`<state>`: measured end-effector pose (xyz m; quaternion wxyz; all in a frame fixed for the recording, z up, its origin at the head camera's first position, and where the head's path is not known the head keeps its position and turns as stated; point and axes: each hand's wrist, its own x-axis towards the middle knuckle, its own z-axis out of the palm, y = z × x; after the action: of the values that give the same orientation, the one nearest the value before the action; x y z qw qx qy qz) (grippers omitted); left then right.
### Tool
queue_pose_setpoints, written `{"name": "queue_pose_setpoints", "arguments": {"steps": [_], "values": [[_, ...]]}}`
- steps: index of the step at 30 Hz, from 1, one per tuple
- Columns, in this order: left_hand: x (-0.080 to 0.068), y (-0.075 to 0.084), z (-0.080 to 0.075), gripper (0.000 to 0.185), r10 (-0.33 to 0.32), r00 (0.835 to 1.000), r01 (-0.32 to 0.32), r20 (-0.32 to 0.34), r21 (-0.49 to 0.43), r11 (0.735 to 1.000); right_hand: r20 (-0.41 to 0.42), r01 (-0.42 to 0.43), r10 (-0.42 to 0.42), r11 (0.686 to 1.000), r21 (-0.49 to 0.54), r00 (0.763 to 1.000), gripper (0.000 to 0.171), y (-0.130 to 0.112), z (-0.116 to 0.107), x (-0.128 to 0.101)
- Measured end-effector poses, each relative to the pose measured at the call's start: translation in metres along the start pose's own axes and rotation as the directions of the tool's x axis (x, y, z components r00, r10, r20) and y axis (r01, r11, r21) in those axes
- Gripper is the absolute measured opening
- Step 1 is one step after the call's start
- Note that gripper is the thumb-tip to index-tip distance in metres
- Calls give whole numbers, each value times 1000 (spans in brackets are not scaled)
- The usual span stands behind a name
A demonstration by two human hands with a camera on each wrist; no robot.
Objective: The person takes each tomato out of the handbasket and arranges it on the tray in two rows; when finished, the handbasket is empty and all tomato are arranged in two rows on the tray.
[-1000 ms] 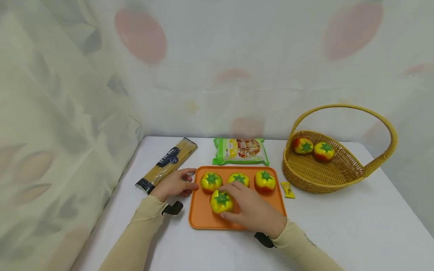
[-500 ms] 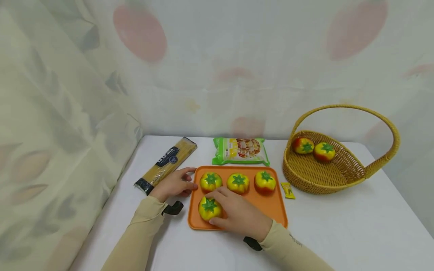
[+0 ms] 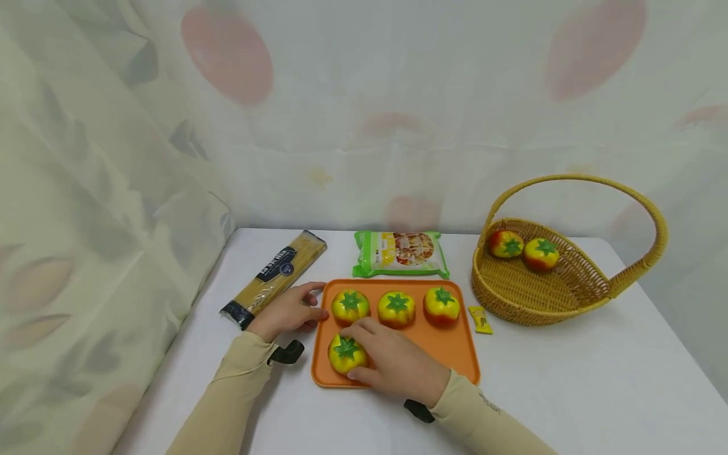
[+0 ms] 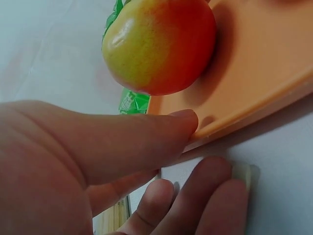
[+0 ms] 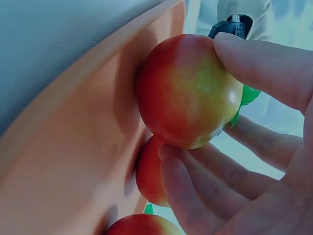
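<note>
In the head view, an orange tray (image 3: pixel 398 373) bears several toy tomatoes, yellow and red with green star-shaped tops. My right hand (image 3: pixel 392 360) holds the front-left toy tomato (image 3: pixel 344 357) on the tray. The right wrist view shows thumb and fingers around that toy tomato (image 5: pixel 188 93). My left hand (image 3: pixel 287 311) is at the tray's left edge. Its thumb touches the rim, and the other fingers lie outside, as seen in the left wrist view. Behind the held one stand three more: a left toy tomato (image 3: pixel 349 306), a middle one and a right one.
To the right stands a wicker basket (image 3: pixel 534 306) with a tall handle and two toy tomatoes inside. A small yellow packet (image 3: pixel 480 320) lies between basket and tray. A green food bag (image 3: pixel 401 254) lies behind the tray. Packaged spaghetti (image 3: pixel 275 278) lies at the left.
My right hand has moved left with the toy tomato, toward the tray's front-left corner, and over the last half second is nearly still. My left hand has stayed at the tray's edge.
</note>
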<state>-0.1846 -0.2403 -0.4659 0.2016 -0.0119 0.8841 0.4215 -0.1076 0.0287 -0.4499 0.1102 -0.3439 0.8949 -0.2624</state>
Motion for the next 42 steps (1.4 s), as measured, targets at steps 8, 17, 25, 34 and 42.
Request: {"name": "queue_pose_setpoints", "arguments": {"steps": [8, 17, 25, 34, 42], "values": [[-1, -1, -1, 68, -2, 1000, 2, -3, 5, 1000, 2, 15, -15, 1000, 2, 1000, 56, -1, 1, 1], [1, -1, 0, 68, 3, 1000, -3, 2, 7, 1000, -11, 18, -18, 1000, 0, 1000, 58, 1, 1, 0], [2, -2, -1, 69, -9, 1000, 8, 9, 4, 1000, -28, 34, -35, 999, -22, 999, 59, -1, -4, -1], [3, -9, 0, 74, 38, 998, -39, 46, 15, 999, -96, 73, -73, 997, 5, 993, 51, 18, -44, -18], [11, -15, -4, 77, 54, 994, -54, 95, -7, 999, -261, -92, 53, 986, -140, 964, 47, 80, -117, -58]]}}
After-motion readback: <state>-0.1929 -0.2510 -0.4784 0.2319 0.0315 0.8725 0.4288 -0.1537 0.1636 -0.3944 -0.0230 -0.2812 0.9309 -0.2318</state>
